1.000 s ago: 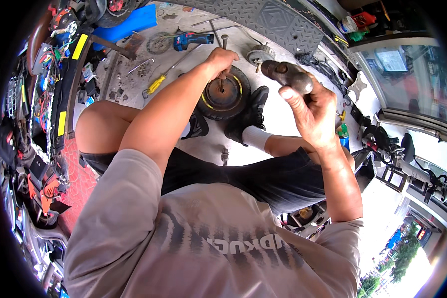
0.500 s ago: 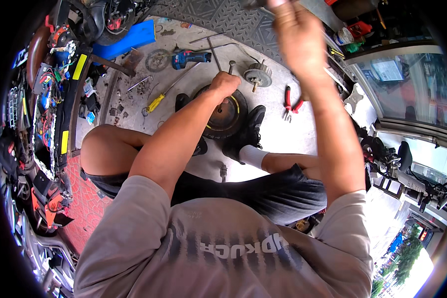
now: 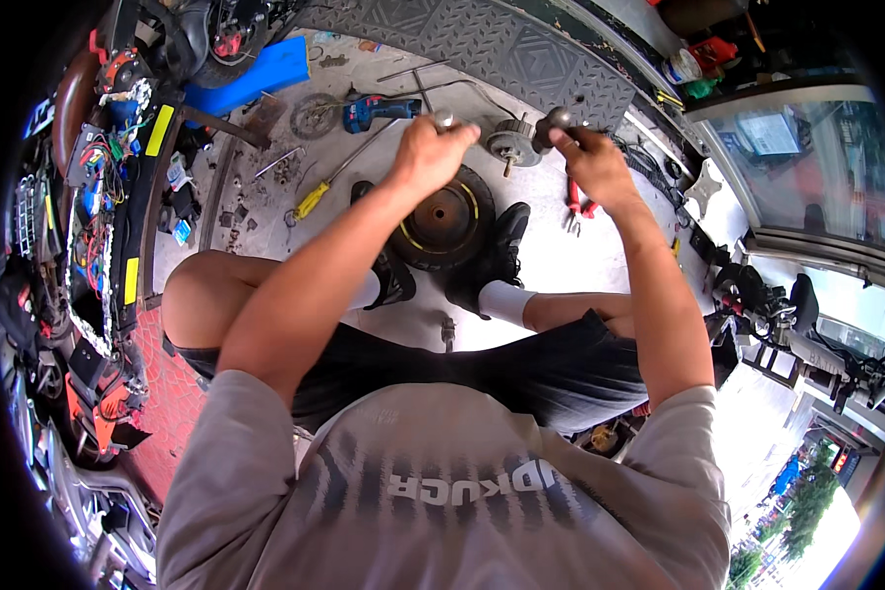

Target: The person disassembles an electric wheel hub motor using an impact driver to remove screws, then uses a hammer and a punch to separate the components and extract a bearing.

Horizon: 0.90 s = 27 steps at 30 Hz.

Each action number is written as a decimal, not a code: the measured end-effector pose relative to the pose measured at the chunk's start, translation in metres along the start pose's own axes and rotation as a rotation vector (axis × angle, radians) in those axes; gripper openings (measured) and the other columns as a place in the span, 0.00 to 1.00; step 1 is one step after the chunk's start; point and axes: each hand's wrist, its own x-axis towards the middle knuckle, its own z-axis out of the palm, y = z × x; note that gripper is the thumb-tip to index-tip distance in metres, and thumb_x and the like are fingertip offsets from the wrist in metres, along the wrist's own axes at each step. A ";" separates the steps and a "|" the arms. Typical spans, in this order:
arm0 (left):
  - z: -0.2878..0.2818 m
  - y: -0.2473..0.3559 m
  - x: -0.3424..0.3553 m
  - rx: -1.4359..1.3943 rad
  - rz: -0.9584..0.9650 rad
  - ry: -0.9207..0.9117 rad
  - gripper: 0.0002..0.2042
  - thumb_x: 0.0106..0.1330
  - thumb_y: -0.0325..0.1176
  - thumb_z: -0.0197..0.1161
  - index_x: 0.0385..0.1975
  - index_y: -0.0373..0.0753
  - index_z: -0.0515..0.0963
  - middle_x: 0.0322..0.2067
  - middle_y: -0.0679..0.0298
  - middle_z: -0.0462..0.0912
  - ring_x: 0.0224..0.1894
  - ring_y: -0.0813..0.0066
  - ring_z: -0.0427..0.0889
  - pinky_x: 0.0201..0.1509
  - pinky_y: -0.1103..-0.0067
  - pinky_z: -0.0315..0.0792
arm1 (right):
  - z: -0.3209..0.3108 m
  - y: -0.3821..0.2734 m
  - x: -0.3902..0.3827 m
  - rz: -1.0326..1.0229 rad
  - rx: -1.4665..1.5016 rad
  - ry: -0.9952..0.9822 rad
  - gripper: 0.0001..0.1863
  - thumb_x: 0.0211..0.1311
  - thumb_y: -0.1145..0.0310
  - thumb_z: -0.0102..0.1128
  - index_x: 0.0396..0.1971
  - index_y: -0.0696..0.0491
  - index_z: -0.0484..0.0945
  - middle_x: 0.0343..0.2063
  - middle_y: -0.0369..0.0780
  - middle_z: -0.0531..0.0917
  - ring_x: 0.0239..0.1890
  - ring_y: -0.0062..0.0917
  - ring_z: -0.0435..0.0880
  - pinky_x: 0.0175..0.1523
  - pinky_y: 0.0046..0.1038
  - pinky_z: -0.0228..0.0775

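Note:
A small black wheel (image 3: 441, 214) with a rusty brown hub and yellow marks on its rim lies between my shoes. My left hand (image 3: 431, 157) is above its far edge, closed around a metal punch (image 3: 443, 119); only the round end of the punch shows. My right hand (image 3: 598, 169) grips a hammer (image 3: 559, 120), whose dark head with a rounded metal face points up. Most of its handle is hidden in the hand. Both hands are off the wheel. Between them, farther off, a round finned metal motor core (image 3: 511, 146) with a shaft lies on the floor.
Red-handled pliers (image 3: 574, 205) lie below my right hand. On the left are a yellow-handled screwdriver (image 3: 311, 202), a blue power tool (image 3: 380, 114) and a brake disc (image 3: 314, 118). A ridged black mat (image 3: 462, 39) runs along the far side; an open scooter deck (image 3: 93, 216) with wires stands left.
My right hand has come down from high up with the hammer. My left hand has lifted the punch off the wheel's hub, so the hub's middle now shows.

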 end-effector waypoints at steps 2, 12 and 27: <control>-0.023 0.051 -0.005 0.004 0.077 -0.048 0.17 0.69 0.45 0.68 0.32 0.35 0.86 0.16 0.73 0.73 0.20 0.82 0.74 0.23 0.77 0.75 | 0.050 0.073 0.020 -0.082 -0.252 0.114 0.26 0.77 0.48 0.52 0.48 0.58 0.83 0.31 0.52 0.87 0.37 0.44 0.89 0.44 0.45 0.78; -0.051 0.043 -0.044 0.158 0.120 -0.001 0.27 0.69 0.53 0.67 0.19 0.32 0.76 0.16 0.54 0.77 0.21 0.64 0.74 0.31 0.63 0.70 | 0.129 0.178 -0.013 0.363 -0.456 -0.314 0.20 0.67 0.61 0.58 0.54 0.53 0.83 0.54 0.51 0.85 0.58 0.46 0.84 0.62 0.45 0.76; 0.015 0.065 -0.070 -0.154 0.291 -0.096 0.13 0.73 0.42 0.69 0.39 0.36 0.79 0.33 0.70 0.79 0.38 0.79 0.79 0.42 0.81 0.74 | 0.103 -0.040 -0.049 -0.295 0.375 -0.214 0.21 0.58 0.63 0.68 0.51 0.55 0.83 0.42 0.52 0.88 0.48 0.42 0.89 0.57 0.38 0.78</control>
